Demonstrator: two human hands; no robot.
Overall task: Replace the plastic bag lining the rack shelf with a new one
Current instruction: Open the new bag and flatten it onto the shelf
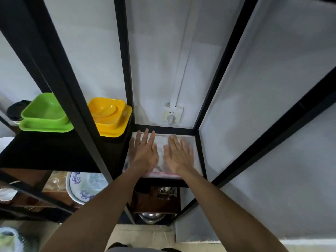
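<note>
A clear plastic bag lies flat across the rack shelf, its red-striped edge at the near side. Both hands rest palm-down on it, fingers spread and extended, gripping nothing: the left hand toward the shelf's left side, the right hand just beside it. Both forearms reach straight forward from below. On the higher shelf to the left sit 2 yellow dishes and 2 green dishes, stacked.

no readable text, labels, brands or numbers on any surface
</note>
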